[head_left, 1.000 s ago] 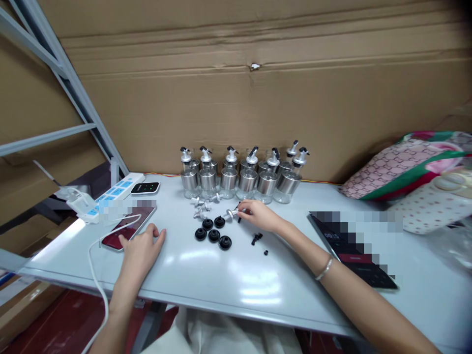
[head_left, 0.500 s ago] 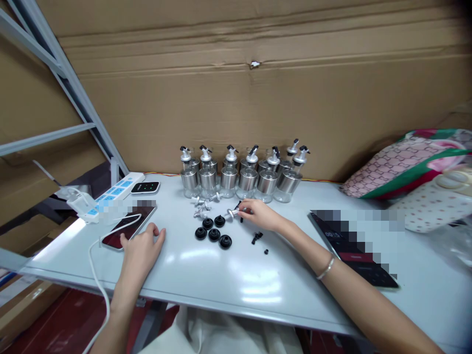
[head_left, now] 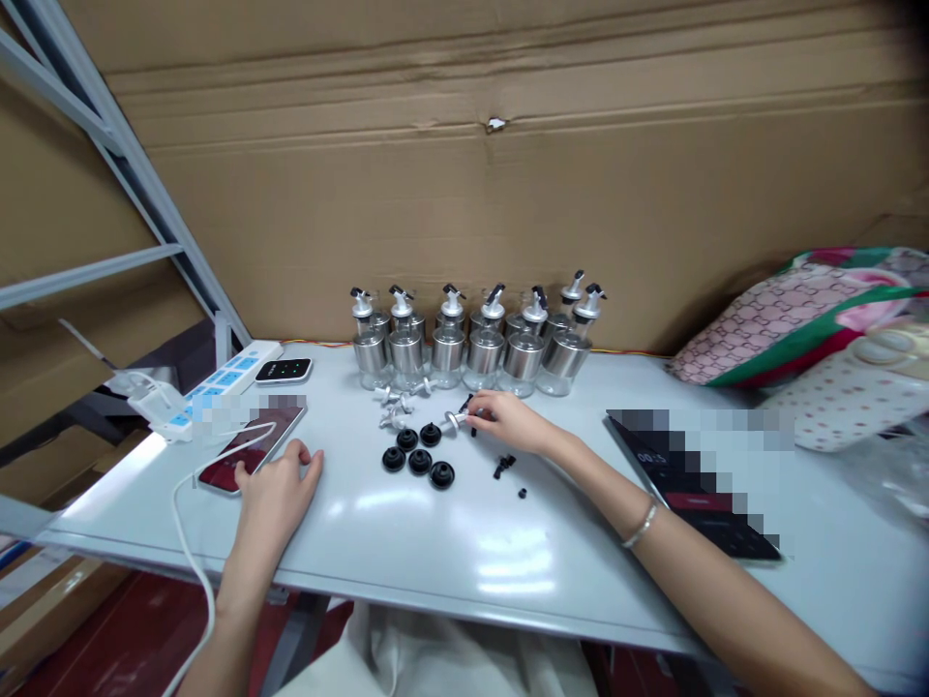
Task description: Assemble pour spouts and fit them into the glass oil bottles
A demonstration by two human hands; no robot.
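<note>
My right hand [head_left: 510, 422] is over the middle of the table, its fingertips closed on the narrow end of a silver pourer spout [head_left: 454, 422]. Small black flip caps [head_left: 503, 466] lie near its wrist, and others are partly hidden behind its fingers. Just left of the spout sit several round black stoppers [head_left: 420, 462]. More silver spouts [head_left: 396, 416] are piled behind them. My left hand [head_left: 280, 481] rests with its fingers apart at the right edge of a phone [head_left: 254, 447], one finger touching it.
Two rows of glass bottles with steel bands [head_left: 486, 353] stand at the back, several with pourers fitted. A tablet [head_left: 697, 508] lies right, near patterned bags [head_left: 791, 324]. A power strip [head_left: 236, 373], a small black device [head_left: 284, 370] and a white cable [head_left: 178, 523] are left.
The view has shifted very slightly. Both hands stay where they were, the right one still at the silver spout, the left one still by the phone.
</note>
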